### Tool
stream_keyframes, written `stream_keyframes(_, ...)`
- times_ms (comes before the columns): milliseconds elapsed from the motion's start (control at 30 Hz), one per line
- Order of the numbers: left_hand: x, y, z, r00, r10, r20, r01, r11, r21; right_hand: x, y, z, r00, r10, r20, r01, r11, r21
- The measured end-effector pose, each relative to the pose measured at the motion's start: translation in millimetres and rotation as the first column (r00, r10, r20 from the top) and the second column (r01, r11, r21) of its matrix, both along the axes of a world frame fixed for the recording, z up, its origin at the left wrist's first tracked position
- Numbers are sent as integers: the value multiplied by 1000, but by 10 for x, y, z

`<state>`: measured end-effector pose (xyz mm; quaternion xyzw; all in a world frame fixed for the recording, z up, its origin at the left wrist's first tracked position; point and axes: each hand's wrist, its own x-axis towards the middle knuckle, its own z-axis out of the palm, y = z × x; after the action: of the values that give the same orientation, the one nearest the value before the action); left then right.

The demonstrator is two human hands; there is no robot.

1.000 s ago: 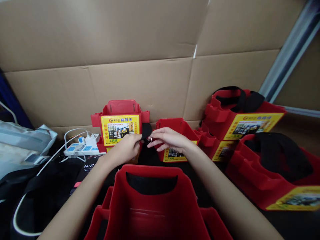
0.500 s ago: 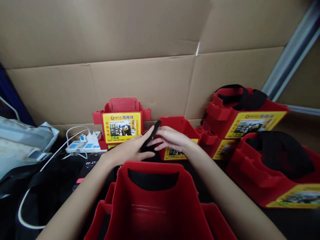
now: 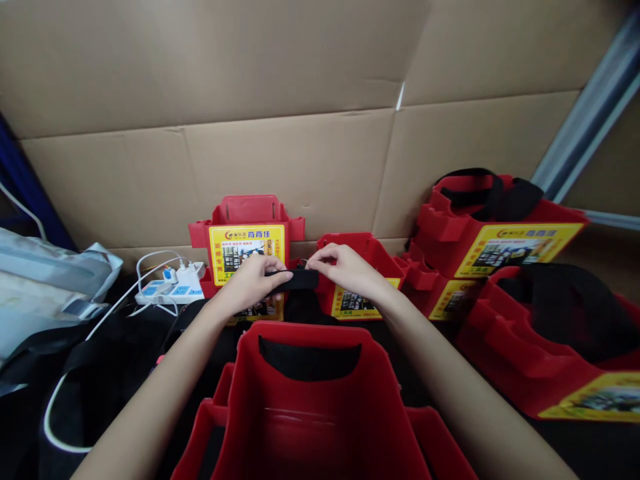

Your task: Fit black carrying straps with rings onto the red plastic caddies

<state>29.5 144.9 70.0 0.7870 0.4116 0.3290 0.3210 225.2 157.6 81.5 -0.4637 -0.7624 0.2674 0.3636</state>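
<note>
Cardboard sheeting (image 3: 280, 167): stands along the far side as a backdrop to everything below.
Red boxes (image 3: 500, 247), right: piled together, yellow labels facing outward, dark webbing draped inside.
Red box (image 3: 310, 407), nearest, centre: mouth upward, black patch across its far wall, sitting between both forearms and so within easy reach.
Labelled box (image 3: 247, 233), far: upright against the cardboard.
Left hand (image 3: 250, 283), right hand (image 3: 345, 270): each pinches one end of the black strap (image 3: 296, 280), keeping it level and stretched just beyond the nearest box.
Power strip (image 3: 170, 288), far left: plugs inserted.
</note>
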Motion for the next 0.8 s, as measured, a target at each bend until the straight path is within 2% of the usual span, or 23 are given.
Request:
stream_keyframes(200, 69, -9, -89, 998, -9, 66, 13, 998, -65, -69, -67, 1, 998, 69, -6, -70, 996, -49)
stream_keyframes(367, 159, -31, -97, 991, 56, 122, -49, 997, -65, -75, -140, 57, 979, 189, -83, -198, 972, -127)
stream_keyframes(533, 149, -78, -4, 978, -112, 174, 120, 992, -36, 19, -157, 125, 950, 295, -100, -304, 949, -82)
stream_keyframes(600, 119, -98, 39, 975, -130, 179, 137, 990, -29, 56, -148, 131, 930, 340, -138, -353, 932, -80)
stream_keyframes(700, 104, -115, 69, 972, -132, 196, 132, 991, 13, 83, -136, 128, 904, 379, -198, -402, 911, -94)
stream_keyframes(800, 141, -110, 43, 977, -65, 206, 52, 997, 64, 64, -139, 114, 903, 386, -190, -412, 903, -120)
